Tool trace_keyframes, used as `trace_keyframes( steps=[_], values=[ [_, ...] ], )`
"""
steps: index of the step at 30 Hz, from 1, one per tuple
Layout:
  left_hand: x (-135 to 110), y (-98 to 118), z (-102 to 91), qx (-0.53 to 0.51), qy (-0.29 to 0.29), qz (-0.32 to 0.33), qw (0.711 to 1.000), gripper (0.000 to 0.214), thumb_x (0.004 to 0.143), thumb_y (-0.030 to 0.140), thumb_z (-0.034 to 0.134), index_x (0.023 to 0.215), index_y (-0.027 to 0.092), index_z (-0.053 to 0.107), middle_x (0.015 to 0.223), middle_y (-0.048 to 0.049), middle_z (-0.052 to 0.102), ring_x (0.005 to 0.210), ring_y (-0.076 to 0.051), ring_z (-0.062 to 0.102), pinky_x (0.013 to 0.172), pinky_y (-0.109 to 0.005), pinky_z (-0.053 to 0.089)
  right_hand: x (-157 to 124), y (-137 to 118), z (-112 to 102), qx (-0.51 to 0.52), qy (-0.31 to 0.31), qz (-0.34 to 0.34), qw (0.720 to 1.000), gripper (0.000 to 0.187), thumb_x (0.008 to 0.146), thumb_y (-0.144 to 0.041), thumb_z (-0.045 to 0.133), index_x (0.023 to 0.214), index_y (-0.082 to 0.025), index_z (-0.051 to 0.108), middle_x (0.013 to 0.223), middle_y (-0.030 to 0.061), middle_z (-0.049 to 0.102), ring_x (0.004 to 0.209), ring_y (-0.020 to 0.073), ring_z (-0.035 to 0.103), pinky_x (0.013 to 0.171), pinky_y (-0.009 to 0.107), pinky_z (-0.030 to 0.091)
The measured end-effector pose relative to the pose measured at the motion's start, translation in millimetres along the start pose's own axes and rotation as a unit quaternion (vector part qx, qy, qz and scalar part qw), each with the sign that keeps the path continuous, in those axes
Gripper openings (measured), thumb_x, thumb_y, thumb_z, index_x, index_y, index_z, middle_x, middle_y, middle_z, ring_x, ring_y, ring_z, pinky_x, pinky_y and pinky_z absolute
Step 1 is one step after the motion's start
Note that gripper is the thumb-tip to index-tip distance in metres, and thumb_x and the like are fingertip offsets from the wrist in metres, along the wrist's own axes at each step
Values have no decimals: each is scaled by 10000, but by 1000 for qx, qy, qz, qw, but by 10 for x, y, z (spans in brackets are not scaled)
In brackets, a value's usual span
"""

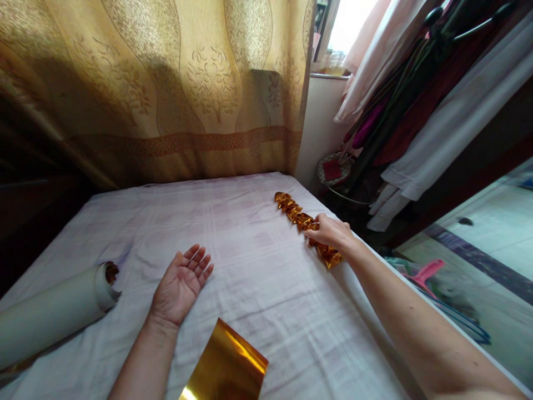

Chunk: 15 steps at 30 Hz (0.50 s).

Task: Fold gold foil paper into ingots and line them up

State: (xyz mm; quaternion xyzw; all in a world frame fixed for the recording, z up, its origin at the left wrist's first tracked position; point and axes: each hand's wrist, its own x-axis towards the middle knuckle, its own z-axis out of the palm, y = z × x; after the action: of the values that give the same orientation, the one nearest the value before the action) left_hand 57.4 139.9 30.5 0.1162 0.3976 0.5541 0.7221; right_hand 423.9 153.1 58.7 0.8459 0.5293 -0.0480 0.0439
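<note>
Toward the right edge of the white cloth, a line of crumpled-looking folded gold foil paper pieces (288, 206) runs at a slant. My right hand (331, 232) reaches over the lower part of this line, its thumb and fingers closed on one of the folded pieces; the fingertips are partly hidden. My left hand (183, 283) rests palm up on the cloth, fingers loosely curled and apart, holding nothing. Just below and right of it lies a flat sheet of shiny gold foil paper (231, 364), cut off by the bottom of the view.
A thick pale roll (54, 311) lies at the left on the cloth-covered surface (245, 266). A gold patterned curtain (200, 78) hangs behind. Hanging clothes (441, 116) and a wire-rimmed basket (335, 169) stand beyond the right edge; hangers (462, 322) lie below it.
</note>
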Motion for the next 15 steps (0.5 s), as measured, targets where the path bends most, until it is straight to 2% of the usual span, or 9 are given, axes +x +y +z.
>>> trace_keyframes(
  steps=[6,10,15],
  values=[
    [8,1,-12,1,-6,2,1000,306,988,228,393,936,153,686,900,-72,733,785,-175,717,745,-357,592,-19,-16,-27,15,5,-25,1000,543,802,-618,569,1140,-194,589,1175,129,691,1093,315,638,819,360,443],
    [21,-5,-36,3,-8,2,1000,298,987,234,397,944,156,681,903,-68,730,792,-172,717,755,-355,589,-15,120,-72,44,3,-14,999,592,788,-666,559,1167,-213,604,1187,121,689,1113,327,628,875,397,430],
    [28,-7,-38,9,-16,3,1000,258,971,242,432,967,162,677,914,-71,731,803,-174,714,781,-356,584,-124,282,-41,44,16,3,999,654,796,-660,547,1245,-185,569,1268,167,647,1168,359,593,931,458,405]
  ],
)
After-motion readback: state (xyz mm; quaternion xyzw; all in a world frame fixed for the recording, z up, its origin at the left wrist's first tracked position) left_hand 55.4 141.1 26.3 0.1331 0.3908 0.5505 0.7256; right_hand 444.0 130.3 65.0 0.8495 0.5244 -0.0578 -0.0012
